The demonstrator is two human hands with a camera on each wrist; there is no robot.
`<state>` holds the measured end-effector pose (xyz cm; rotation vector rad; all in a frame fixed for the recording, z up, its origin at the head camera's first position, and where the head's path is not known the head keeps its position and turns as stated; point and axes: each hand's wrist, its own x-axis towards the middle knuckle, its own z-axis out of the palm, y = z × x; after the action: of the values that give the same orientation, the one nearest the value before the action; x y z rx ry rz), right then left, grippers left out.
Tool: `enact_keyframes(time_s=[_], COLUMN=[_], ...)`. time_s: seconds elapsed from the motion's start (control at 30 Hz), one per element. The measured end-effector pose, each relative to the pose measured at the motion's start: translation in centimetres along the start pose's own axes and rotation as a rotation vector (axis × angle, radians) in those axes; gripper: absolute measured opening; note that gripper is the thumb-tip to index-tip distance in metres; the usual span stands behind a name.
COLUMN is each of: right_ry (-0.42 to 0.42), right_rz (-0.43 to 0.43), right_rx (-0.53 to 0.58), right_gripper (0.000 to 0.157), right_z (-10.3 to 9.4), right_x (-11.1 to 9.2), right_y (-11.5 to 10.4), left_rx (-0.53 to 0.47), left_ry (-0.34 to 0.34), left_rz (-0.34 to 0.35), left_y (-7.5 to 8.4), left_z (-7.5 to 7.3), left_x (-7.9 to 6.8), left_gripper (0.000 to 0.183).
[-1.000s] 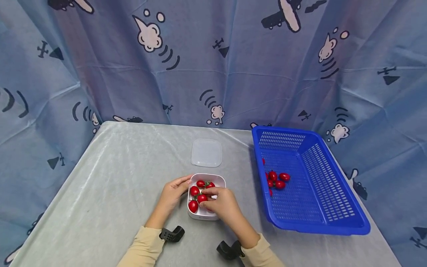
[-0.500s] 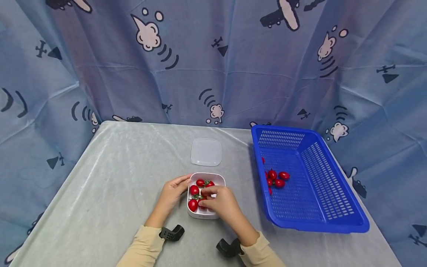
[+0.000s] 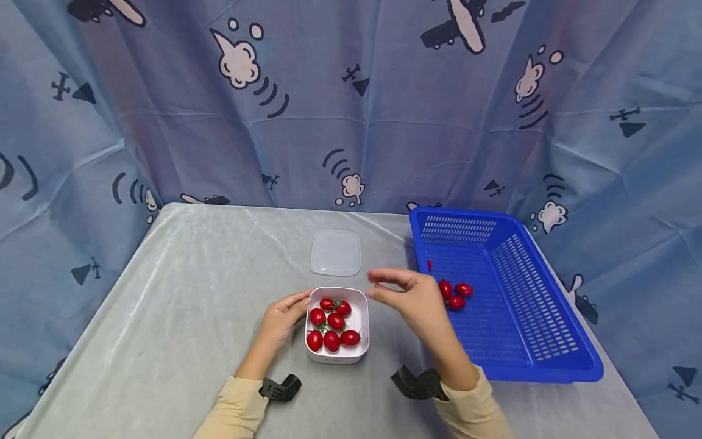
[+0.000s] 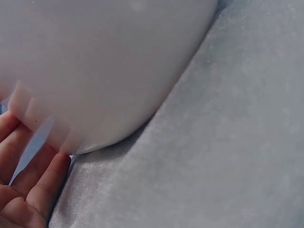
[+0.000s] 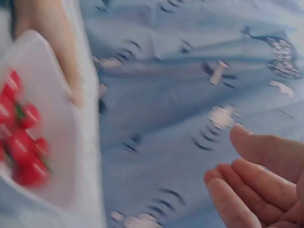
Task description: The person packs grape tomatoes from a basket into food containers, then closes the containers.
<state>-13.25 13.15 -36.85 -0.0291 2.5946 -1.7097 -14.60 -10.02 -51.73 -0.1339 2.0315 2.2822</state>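
A small white square container (image 3: pixel 359 312) on the table holds several red cherry tomatoes (image 3: pixel 336 322), some with green stems. My left hand (image 3: pixel 281 322) is at its left side, with fingertips touching the outer wall (image 4: pixel 95 71) in the left wrist view. To the right of the container, between it and the blue basket (image 3: pixel 510 372), my right hand (image 3: pixel 414 302) hangs in the air. Its thumb and fingers stand apart with nothing between them, as the right wrist view of the hand (image 5: pixel 266 185) also shows.
A clear square lid (image 3: pixel 336 253) lies on the grey-covered table (image 3: pixel 181 305) behind the container. More cherry tomatoes (image 3: pixel 456 302) lie at the left side of the blue basket. A blue patterned curtain (image 3: pixel 307 122) hangs along the back and sides.
My right hand has come out of the white container, letting go of a cherry tomato there, and moved right toward the basket. My left hand stays at the container's side.
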Motion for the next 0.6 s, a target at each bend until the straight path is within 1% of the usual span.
enact_keyframes(time_s=[0.13, 0.27, 0.43, 0.53, 0.6], right_ry=[0.034, 0.053, 0.077, 0.085, 0.090], right_rz=[0.000, -0.001, -0.005, -0.005, -0.005], right_rx=[-0.033, -0.037, -0.036, -0.044, -0.027], right_gripper=[0.036, 0.043, 0.050, 0.053, 0.054], right_z=[-3.5, -5.9, -8.5, -9.8, -10.5], right_x=[0.9, 1.9, 3.2, 4.3, 5.0], right_y=[-1.4, -1.6, -0.9, -0.1, 0.6], left_rx=[-0.001, -0.007, -0.016, -0.016, -0.015], left_ry=[-0.003, -0.007, -0.016, -0.018, -0.018], left_rz=[-0.003, -0.005, 0.000, -0.002, -0.002], left_y=[-0.1, -0.3, -0.3, -0.2, -0.2], left_z=[-0.1, -0.2, -0.1, -0.1, -0.1], left_x=[0.0, 0.0, 0.0, 0.0, 0.0], left_gripper=[0.035, 0.034, 0.035, 0.035, 0.035])
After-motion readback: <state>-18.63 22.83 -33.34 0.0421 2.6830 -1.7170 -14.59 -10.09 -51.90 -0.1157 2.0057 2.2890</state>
